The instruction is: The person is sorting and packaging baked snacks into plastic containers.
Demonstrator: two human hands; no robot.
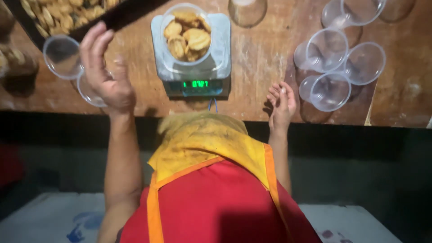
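Worn wood table (261, 58) w/ scale (193, 67), empty cups (330, 92).

We see one screen: the small dark display (196, 83) on the near edge of the grey kitchen scale (223, 45), middle of the wooden table (261, 58), glowing with green digits. On the scale stands a clear round plastic tub (187, 33) filled with pale biscuits. Empty clear tubs (333, 67) cluster at right.
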